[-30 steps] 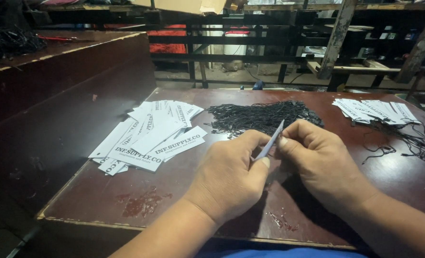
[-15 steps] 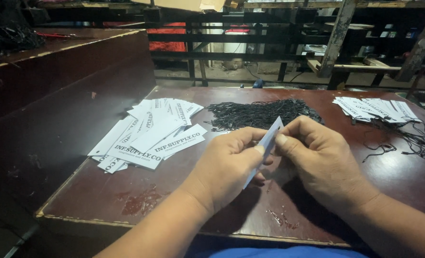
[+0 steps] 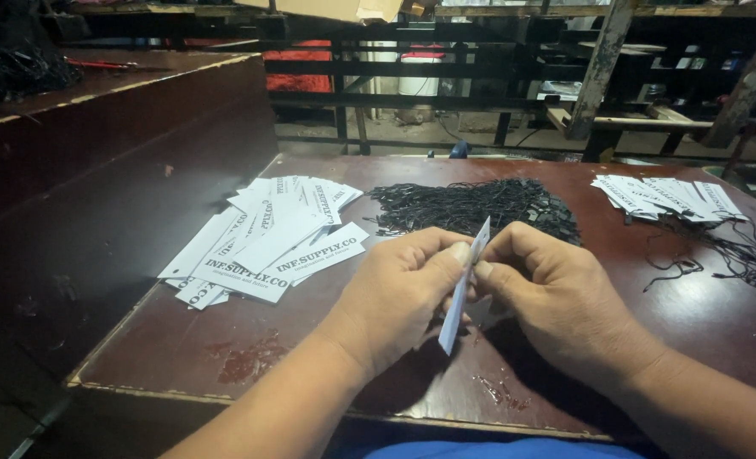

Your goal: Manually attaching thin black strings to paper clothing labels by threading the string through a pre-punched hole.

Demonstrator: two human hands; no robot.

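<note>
Edge-on, a white paper tag (image 3: 464, 285) stands pinched between left hand (image 3: 399, 297) and right hand (image 3: 557, 302) fingers.

dim workshop | dark red-brown table (image 3: 174, 348) | raised wooden bench (image 3: 114, 110) at left (scuffed) | black metal racks (image 3: 446, 68) behind

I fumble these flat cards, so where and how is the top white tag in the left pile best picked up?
Judging by its pose, pinch the tag at its near-right short end, coming from the right. It lies flat and fanned, and that end overhangs the pile onto the bare table.
</note>
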